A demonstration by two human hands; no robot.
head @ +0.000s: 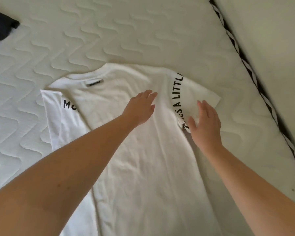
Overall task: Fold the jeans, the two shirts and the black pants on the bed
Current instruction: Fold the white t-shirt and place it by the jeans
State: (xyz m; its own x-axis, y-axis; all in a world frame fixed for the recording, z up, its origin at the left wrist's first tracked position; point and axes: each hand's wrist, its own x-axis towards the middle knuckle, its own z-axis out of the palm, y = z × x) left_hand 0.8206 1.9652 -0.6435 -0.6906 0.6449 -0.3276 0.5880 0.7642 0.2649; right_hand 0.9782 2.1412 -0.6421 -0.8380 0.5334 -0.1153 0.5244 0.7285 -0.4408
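A white T-shirt (143, 159) with black lettering on the sleeves lies spread flat, back side up, on the bed, its collar pointing away from me. My left hand (140, 106) lies flat with straight fingers on the upper middle of the shirt. My right hand (205, 123) is spread open over the right sleeve, by the armpit seam. Neither hand grips any cloth. A dark garment (0, 29) shows partly at the far left edge.
The quilted white mattress (109, 31) stretches around the shirt. Its right edge with black-and-white piping (250, 72) runs diagonally down the right side, with a pale surface beyond it.
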